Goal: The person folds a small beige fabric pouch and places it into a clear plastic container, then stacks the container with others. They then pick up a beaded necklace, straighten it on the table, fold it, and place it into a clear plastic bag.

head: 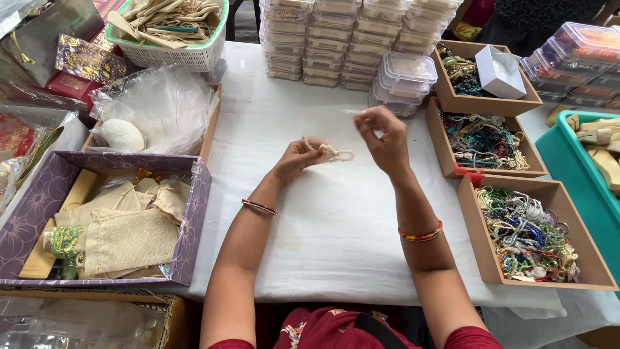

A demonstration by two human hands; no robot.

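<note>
Beads, a small cream cluster, hung just past the left fingertips, which were pinched together on its near end above the white cloth. The left hand lay low over the cloth, with a thin bangle on its wrist. The right hand was raised a little higher, just right of the beads and apart from them; its fingertips were closed together as if on a fine thread, though the blur there made it impossible to tell whether anything was held. Beyond the right fingers stood stacks of clear lidded tubs. To the right of them sat 3 brown trays filled with mixed coloured bead strings, and a small white box rested in the farthest tray. Well left of the left fingers lay a purple box holding burlap pouches, with clear plastic bags behind it and a white basket of wooden pieces farther back.
</note>
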